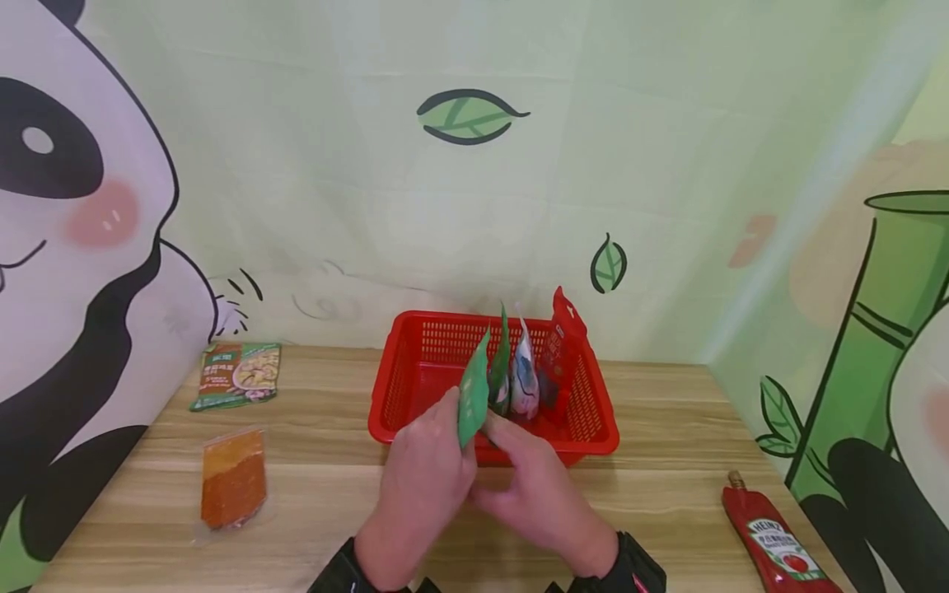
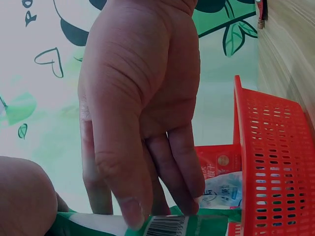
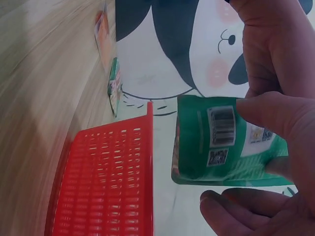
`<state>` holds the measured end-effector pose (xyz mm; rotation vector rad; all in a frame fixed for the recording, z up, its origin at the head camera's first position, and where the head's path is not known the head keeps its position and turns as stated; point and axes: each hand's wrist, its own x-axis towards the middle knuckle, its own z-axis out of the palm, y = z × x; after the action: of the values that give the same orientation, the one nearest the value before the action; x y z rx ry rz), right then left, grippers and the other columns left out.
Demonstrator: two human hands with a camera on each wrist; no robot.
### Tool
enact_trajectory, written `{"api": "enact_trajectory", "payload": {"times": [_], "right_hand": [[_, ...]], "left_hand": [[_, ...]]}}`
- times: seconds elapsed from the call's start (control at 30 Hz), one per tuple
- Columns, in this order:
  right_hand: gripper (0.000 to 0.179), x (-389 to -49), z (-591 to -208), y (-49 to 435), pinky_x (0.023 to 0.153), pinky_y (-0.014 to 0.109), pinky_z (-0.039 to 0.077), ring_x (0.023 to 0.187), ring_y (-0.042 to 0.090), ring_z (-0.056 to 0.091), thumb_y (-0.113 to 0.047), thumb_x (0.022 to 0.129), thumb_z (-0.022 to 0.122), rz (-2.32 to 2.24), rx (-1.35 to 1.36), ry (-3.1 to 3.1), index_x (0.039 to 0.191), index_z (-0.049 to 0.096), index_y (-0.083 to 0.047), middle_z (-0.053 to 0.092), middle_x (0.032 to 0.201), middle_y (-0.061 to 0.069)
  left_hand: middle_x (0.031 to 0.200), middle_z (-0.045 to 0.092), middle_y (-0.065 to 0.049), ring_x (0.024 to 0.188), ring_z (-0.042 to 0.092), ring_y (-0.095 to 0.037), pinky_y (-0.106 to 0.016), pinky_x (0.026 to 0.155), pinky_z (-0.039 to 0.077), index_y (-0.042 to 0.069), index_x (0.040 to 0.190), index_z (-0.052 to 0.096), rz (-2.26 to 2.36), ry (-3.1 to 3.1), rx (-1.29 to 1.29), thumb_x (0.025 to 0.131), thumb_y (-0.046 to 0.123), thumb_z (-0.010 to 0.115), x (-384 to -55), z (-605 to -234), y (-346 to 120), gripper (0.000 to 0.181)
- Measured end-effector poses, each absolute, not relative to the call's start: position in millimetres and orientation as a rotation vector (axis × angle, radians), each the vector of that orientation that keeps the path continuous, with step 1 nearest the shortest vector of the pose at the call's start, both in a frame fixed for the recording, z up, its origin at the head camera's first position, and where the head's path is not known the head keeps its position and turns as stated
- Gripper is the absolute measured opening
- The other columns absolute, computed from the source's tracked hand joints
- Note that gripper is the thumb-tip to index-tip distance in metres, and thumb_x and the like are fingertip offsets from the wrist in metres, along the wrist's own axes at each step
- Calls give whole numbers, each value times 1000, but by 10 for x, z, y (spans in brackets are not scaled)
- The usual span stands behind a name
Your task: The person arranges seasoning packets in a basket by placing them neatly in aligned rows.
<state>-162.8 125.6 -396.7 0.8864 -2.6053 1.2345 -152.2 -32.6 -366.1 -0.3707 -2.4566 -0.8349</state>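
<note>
A green food packet (image 1: 473, 391) stands nearly edge-on over the front rim of the red plastic basket (image 1: 381, 412). My left hand (image 1: 430, 461) grips it from the left, and my right hand (image 1: 537, 486) holds its lower right side. In the right wrist view, barcodes and a white patch show on the packet (image 3: 197, 132), partly covered by a thumb. Upright in the basket's right half are another green packet (image 1: 501, 366), a white and blue packet (image 1: 525, 375) and a red pouch (image 1: 565, 346). Some fingertips are hidden behind the packet.
On the left of the wooden table lie a green and brown food packet (image 1: 240, 375) and a clear bag of orange-red sauce (image 1: 233, 482). A red Heinz ketchup pouch (image 1: 774, 535) lies at the right edge. A printed cloth wall (image 1: 296, 165) stands behind the table.
</note>
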Motion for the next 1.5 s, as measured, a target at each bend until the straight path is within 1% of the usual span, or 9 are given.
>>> {"api": "enact_trajectory", "payload": {"times": [0.1,0.2,0.33,0.43,0.53,0.63,0.8,1.1,1.5], "right_hand": [[82,-1652,-3982,1294,109,34,50,137,3,53,-28,86,84,1185,898,-2608,152,39,-47,50,149,-26],[75,-1697,-3994,1358,107,36,52,133,6,58,-25,87,84,1146,914,-2574,151,47,-40,56,146,-21],[55,-1787,-4029,1481,100,35,57,122,10,66,-24,86,84,1035,857,-2581,138,65,-27,69,133,-12],[49,-1867,-4077,1592,97,35,58,119,11,68,-32,84,86,874,758,-2655,129,72,-22,73,127,-7],[52,-1938,-4131,1710,97,36,59,117,13,68,-39,80,88,737,667,-2734,126,73,-21,74,125,-6],[55,-1998,-4179,1811,96,38,59,114,15,68,-41,78,89,644,614,-2790,126,74,-20,75,122,-4],[54,-2071,-4247,1910,96,41,59,108,17,69,-41,76,90,578,551,-2876,123,75,-18,77,116,-2],[40,-2158,-4292,1942,76,26,55,80,7,62,-38,80,88,548,525,-2930,111,80,-16,78,96,-5],[25,-2220,-4396,1963,69,22,52,71,4,58,-32,80,88,523,533,-2920,100,81,-19,75,84,-9]], "left_hand": [[83,72,-8,78,76,-25,-35,76,64,4,102,63,-847,-2474,-372,87,12,81,-1530,-3671,-336,25],[82,72,-8,79,77,-26,-37,78,64,4,101,63,-869,-2494,-366,87,11,81,-1529,-3667,-348,24],[88,74,-11,82,77,-27,-40,79,64,1,107,64,-876,-2525,-344,85,10,82,-1514,-3645,-364,30],[90,75,-13,82,77,-29,-42,77,64,-3,111,64,-874,-2528,-327,83,8,84,-1503,-3627,-385,36],[82,73,-12,74,75,-26,-41,74,64,-4,108,65,-897,-2519,-318,82,4,84,-1508,-3610,-420,34],[68,64,-7,61,65,-19,-33,65,63,-3,99,64,-932,-2519,-316,83,2,80,-1541,-3585,-464,23],[58,49,-2,51,50,-12,-22,52,47,1,89,60,-955,-2538,-304,86,3,76,-1648,-3535,-529,17],[56,50,-4,47,49,-15,-22,51,49,3,82,55,-951,-2580,-268,90,8,74,-1929,-3449,-568,21],[59,54,-6,48,54,-17,-21,47,48,6,82,54,-1054,-2640,-209,98,12,63,-2228,-3431,-523,19]]}}
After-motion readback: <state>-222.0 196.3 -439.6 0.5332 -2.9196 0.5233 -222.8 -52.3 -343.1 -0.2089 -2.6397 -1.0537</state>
